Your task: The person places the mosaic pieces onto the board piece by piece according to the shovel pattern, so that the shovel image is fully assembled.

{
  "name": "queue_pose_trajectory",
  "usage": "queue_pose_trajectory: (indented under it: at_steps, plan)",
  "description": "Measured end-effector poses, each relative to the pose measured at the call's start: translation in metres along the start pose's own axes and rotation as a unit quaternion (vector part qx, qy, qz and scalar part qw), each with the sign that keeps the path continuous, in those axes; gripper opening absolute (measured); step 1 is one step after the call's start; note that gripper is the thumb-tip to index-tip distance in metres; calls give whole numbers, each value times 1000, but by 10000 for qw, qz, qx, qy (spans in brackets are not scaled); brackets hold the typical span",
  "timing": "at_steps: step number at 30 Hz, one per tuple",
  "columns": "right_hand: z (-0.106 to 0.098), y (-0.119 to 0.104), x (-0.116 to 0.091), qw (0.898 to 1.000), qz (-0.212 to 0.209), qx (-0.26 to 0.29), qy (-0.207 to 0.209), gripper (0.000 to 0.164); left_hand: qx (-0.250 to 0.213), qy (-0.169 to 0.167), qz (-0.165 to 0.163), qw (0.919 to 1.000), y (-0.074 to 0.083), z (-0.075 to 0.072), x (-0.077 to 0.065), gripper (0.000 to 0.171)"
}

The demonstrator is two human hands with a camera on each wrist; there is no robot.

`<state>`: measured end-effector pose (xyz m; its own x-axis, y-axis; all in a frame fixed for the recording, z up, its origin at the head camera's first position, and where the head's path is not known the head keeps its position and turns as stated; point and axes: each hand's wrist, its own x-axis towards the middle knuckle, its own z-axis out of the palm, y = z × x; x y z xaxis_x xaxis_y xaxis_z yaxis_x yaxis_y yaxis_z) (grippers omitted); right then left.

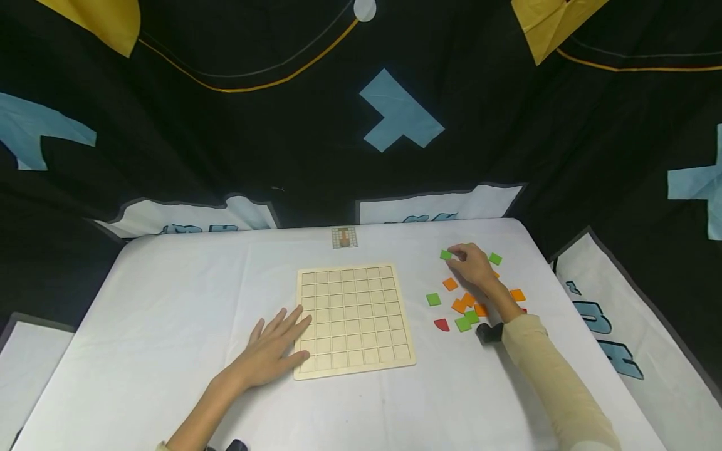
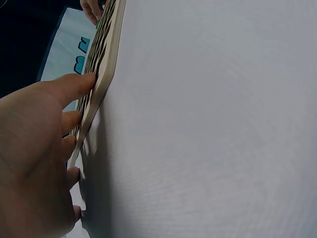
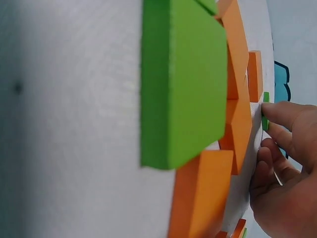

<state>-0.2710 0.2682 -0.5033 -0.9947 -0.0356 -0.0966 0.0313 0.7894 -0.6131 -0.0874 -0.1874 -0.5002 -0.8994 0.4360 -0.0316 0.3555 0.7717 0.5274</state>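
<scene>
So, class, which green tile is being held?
The green tile just left of the right hand, pinched by it; the other plainly visible green tiles lie untouched.

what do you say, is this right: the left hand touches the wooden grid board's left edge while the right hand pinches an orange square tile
Not quite: the right hand pinches a green square tile, not an orange one, as the head view shows. The left hand does touch the left edge of the wooden grid board.
</scene>
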Motion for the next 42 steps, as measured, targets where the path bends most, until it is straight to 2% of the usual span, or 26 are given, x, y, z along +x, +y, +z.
queue_pose_trajectory:
  at_steps: [7,13,17,26,31,42]
  plan:
    - [0,-3,-4,9999,-152,-7,47,39,-6,-55,-22,10000,-1,0,1,66]
    - [2,-10,-9,9985,-457,291,91,41,2,-74,-38,10000,1,-1,1,66]
    - [6,-20,-13,9958,-757,498,122,39,6,-69,-38,10000,2,-1,1,66]
    - [19,-52,-17,9891,-1411,332,268,35,16,-81,-47,10000,2,-1,1,66]
    - [29,-71,-19,9848,-1662,502,107,33,31,-87,-69,9999,2,-1,0,66]
    - [57,-109,-26,9793,-1860,693,-394,31,59,-82,-65,9999,2,-1,0,66]
